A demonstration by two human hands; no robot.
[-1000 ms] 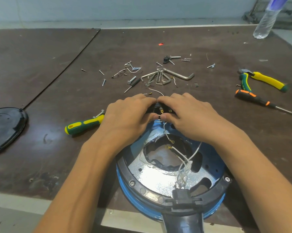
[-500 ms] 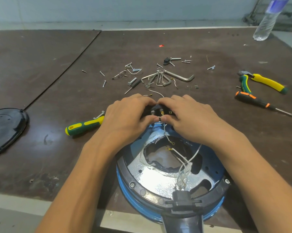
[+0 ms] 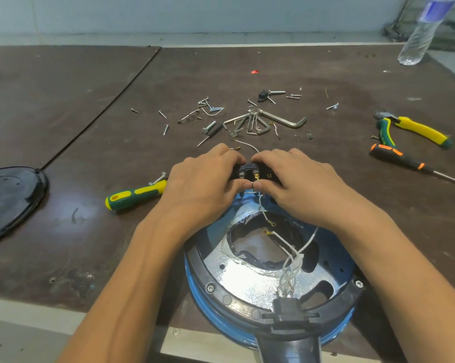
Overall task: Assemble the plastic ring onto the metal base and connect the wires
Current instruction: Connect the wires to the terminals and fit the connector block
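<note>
- Head view, the work: a black plastic ring (image 3: pixel 198 267), smooth and matte, sits on top of the metal base (image 3: pixel 247 281), a shiny silver plate with round holes and a large ragged central opening. A glossy blue rim (image 3: pixel 194 297) runs round the outside. The assembly lies at the near edge of the table, under both hands.
- White braided wires (image 3: pixel 292 268) rise twisted from a black plug at the near side and fan out. Two loose ends carry small brass ring lugs.
- The left hand (image 3: pixel 202 179) has its fingers curled over a black terminal block (image 3: pixel 250 172) at the far edge of the ring, with the thumb under it, grasping it.
- The right hand (image 3: pixel 299 179) grasps the same block from the other side. Its thumb tip meets the left thumb where a wire comes up to the block.
- Tools: a rubbery green-and-yellow screwdriver (image 3: pixel 134 195) just left of the left hand, yellow-handled pliers (image 3: pixel 417 129) and an orange-and-black screwdriver (image 3: pixel 396 158) to the right, and steel hex keys (image 3: pixel 273 121) among scattered screws (image 3: pixel 166 128).
- A glossy black lid (image 3: pixel 11 197) lies at the left.
- Surface and room: a scuffed dark-brown table (image 3: pixel 63 100), a clear plastic bottle (image 3: pixel 423 30) at its far right corner, and a pale wall (image 3: pixel 194 14) behind.
</note>
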